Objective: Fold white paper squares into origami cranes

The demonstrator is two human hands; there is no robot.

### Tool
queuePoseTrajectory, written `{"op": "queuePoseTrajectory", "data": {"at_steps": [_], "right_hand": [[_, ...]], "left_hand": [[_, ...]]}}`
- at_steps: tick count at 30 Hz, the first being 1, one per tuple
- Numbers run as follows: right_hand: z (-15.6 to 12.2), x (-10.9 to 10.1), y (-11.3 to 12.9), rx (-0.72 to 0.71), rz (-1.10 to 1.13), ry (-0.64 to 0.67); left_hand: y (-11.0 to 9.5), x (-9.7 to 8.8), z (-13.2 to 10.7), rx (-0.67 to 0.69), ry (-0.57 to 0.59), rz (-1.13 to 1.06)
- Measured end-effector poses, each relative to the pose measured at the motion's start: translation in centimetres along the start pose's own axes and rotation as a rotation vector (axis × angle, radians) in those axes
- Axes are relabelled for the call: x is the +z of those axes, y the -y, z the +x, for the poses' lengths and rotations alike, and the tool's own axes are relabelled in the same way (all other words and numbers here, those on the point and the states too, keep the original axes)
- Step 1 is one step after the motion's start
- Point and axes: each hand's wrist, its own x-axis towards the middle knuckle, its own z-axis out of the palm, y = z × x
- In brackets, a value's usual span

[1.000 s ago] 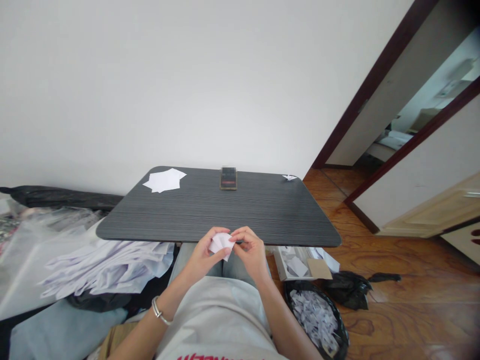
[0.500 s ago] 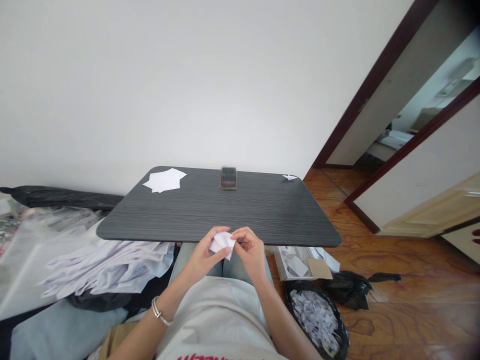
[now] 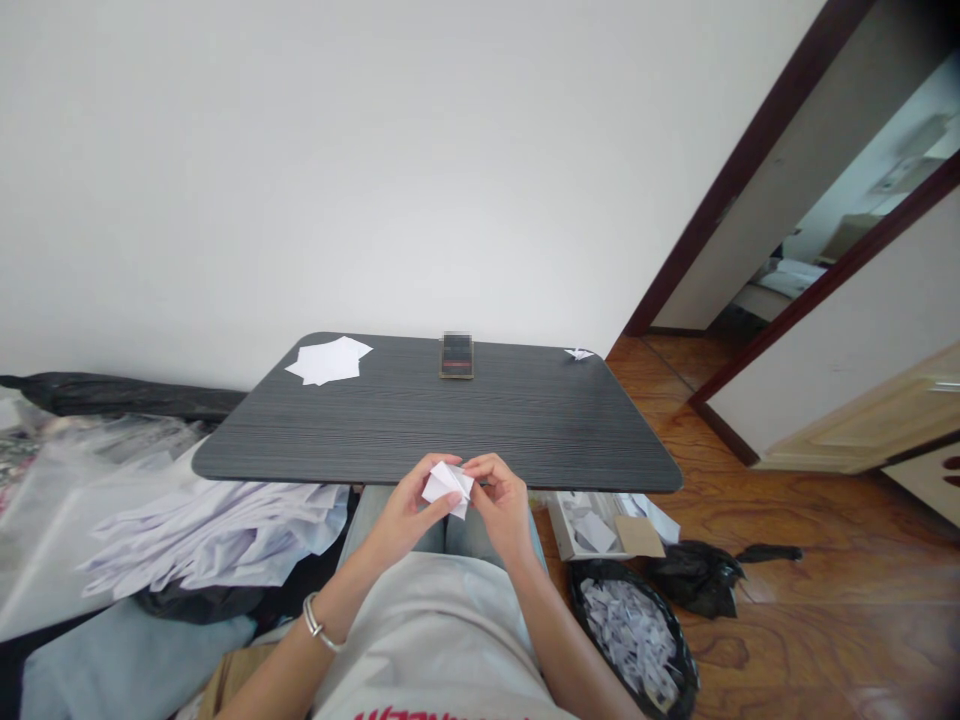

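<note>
A small piece of folded white paper [image 3: 444, 482] is held just off the near edge of the dark table [image 3: 480, 425], above my lap. My left hand [image 3: 409, 508] grips it from the left, thumb on top and fingers behind. On the paper's right side, my right hand [image 3: 501, 497] pinches it between thumb and fingers. Creases and a raised fold show on its face; the fingertips hide part of its edges. A stack of white paper sheets [image 3: 330, 360] lies at the table's far left. At the far right corner sits a small folded paper figure [image 3: 578, 354].
A phone-like dark device [image 3: 457, 356] stands at the table's back edge. Right of my legs are a box with papers [image 3: 585, 527] and a black bag of folded paper pieces [image 3: 634, 635]. Left lies a heap of white cloth or paper [image 3: 225, 535]. A wall [image 3: 450, 170] borders the table.
The paper has turned slightly between my fingers, and a raised fold now shows on its face. Both hands keep nearly the same place.
</note>
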Motion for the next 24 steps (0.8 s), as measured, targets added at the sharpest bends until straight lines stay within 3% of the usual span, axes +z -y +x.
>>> {"op": "queuePoseTrajectory", "data": {"at_steps": [24], "right_hand": [[0.03, 0.11, -0.09, 0.036, 0.046, 0.003]], "left_hand": [[0.26, 0.12, -0.18, -0.025, 0.051, -0.091]]}}
